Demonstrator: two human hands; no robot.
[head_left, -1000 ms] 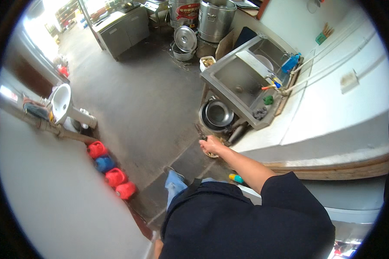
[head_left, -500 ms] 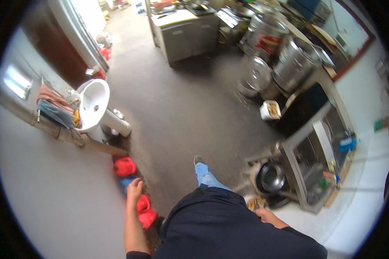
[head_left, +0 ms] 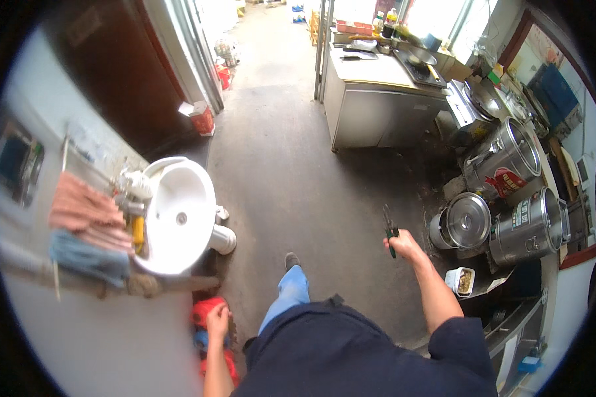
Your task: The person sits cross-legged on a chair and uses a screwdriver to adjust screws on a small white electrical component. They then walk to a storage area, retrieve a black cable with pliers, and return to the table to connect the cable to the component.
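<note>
In my right hand (head_left: 407,246) is a green-handled tool (head_left: 391,231) with a slim metal head, like pliers or shears; my fingers wrap its grips and the head points forward, away from me. The arm reaches out over the dark floor, left of the lidded steel pot (head_left: 469,221). My left hand (head_left: 218,322) hangs low on the left with its fingers curled in, and I see nothing in it. It is above red round objects (head_left: 206,309) along the wall, with something blue among them.
A white pedestal washbasin (head_left: 179,215) stands at the left, with towels (head_left: 89,215) beside it. Ahead are a doorway and a steel cabinet (head_left: 384,112) with a chopping board and pan on it. Big steel drums (head_left: 524,225) and a white tub of scraps (head_left: 460,282) line the right.
My view has swung right and forward; the basin and cabinet look nearer. My right hand has risen from beside my hip to stretch ahead, with the green-handled tool now in sight.
</note>
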